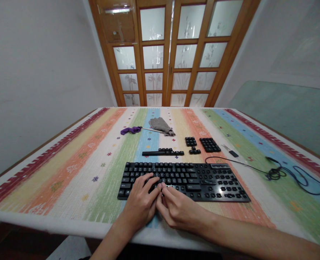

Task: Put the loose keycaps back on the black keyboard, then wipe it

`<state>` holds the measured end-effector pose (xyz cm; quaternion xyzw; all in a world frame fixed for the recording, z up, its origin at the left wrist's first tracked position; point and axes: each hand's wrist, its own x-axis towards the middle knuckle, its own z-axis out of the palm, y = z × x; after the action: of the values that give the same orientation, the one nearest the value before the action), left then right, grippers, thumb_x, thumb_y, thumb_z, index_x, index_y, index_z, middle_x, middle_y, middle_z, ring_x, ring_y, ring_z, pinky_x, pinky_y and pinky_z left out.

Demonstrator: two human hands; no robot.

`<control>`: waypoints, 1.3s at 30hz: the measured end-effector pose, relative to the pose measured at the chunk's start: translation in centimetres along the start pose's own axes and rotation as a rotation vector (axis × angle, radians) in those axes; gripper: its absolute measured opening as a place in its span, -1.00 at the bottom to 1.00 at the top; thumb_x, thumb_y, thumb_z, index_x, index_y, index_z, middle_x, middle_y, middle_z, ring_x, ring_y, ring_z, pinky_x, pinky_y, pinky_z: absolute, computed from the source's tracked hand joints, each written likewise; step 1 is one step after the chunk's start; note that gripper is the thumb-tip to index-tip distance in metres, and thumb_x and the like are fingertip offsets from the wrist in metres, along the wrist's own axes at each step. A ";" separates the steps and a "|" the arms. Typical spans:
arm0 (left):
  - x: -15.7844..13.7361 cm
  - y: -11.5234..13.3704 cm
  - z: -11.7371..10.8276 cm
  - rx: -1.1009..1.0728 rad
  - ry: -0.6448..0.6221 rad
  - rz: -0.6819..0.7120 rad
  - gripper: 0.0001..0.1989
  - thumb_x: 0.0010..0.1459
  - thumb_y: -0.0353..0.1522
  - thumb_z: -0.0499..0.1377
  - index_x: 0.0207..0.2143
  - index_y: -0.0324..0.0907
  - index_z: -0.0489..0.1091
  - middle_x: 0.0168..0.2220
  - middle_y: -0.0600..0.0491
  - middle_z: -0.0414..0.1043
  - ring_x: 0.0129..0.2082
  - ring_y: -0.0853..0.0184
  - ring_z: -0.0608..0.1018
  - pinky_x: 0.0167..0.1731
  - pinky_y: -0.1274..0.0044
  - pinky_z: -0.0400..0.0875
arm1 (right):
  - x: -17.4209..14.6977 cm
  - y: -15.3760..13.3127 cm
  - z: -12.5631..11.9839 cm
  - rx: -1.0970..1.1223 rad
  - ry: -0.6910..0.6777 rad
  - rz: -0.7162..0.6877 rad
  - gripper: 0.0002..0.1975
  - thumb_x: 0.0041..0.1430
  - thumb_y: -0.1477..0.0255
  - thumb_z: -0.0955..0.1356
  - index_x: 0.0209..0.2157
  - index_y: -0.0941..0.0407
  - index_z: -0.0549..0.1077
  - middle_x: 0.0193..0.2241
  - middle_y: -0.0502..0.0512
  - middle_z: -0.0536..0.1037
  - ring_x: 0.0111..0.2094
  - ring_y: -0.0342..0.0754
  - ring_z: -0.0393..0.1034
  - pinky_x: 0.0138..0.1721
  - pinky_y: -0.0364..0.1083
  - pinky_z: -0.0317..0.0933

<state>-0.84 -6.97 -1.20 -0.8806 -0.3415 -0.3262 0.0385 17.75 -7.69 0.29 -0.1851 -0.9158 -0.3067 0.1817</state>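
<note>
A black keyboard point(154, 169) lies on the table in front of me, with its right part and some lower keys bare of keycaps. My left hand point(142, 195) rests over its middle, fingers bent, two fingertips on the keys and the thumb close to my other hand. Thumb and fingers of my right hand point(174, 207) are pinched together at the lower row, their tips meeting those of the left. Anything small between these fingertips is hidden. Behind the keyboard are a loose space bar point(150, 153) and several small keycaps point(170, 151).
Further right sit grouped navigation keycaps point(191, 141), arrow keycaps point(194, 151) and number pad keycaps point(210, 144). Near them is a keycap puller-like tool point(233, 154). The cable point(275, 174) coils at right. A grey cloth point(160, 125) and purple cloth point(131, 130) lie farther back.
</note>
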 end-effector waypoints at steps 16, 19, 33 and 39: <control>0.4 0.0 0.9 -0.114 0.082 -0.088 -0.83 0.25 -0.50 0.13 -0.13 -0.19 0.43 -0.04 -0.09 0.49 0.07 0.08 0.42 0.04 0.14 0.45 | -1.1 3.2 1.4 0.594 0.067 0.408 -0.79 0.35 0.55 0.24 -0.32 0.19 0.49 -0.48 0.08 0.41 -0.42 -0.06 0.24 -0.40 -0.12 0.18; 0.4 0.0 0.9 -0.124 0.088 -0.101 -0.79 0.24 -0.49 0.13 -0.09 -0.19 0.43 -0.05 -0.09 0.50 0.07 0.09 0.43 0.04 0.14 0.45 | -1.1 3.3 1.4 0.646 0.068 0.422 -0.83 0.33 0.54 0.28 -0.28 0.19 0.50 -0.46 0.09 0.42 -0.38 -0.06 0.27 -0.38 -0.12 0.21; 0.5 0.0 0.5 -0.022 0.049 -0.024 -0.85 0.23 -0.48 0.15 -0.21 -0.16 0.51 -0.04 -0.09 0.49 0.07 0.05 0.43 0.03 0.12 0.43 | -1.7 2.5 1.8 0.594 0.017 0.368 -0.76 0.30 0.63 0.24 -0.41 0.17 0.45 -0.52 0.06 0.37 -0.41 -0.06 0.21 -0.41 -0.13 0.15; 0.1 0.2 0.5 -0.062 0.063 -0.045 -0.83 0.22 -0.47 0.17 -0.14 -0.20 0.48 -0.05 -0.10 0.50 0.07 0.05 0.43 0.03 0.14 0.44 | -1.0 4.2 1.0 0.637 0.008 0.379 -0.88 0.22 0.59 0.33 -0.35 0.17 0.51 -0.49 0.08 0.44 -0.38 -0.05 0.26 -0.38 -0.12 0.19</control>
<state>-0.36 -6.94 -1.45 -0.8627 -0.3496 -0.3651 0.0145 20.30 -4.14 1.17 -0.2844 -0.9140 0.0319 0.2875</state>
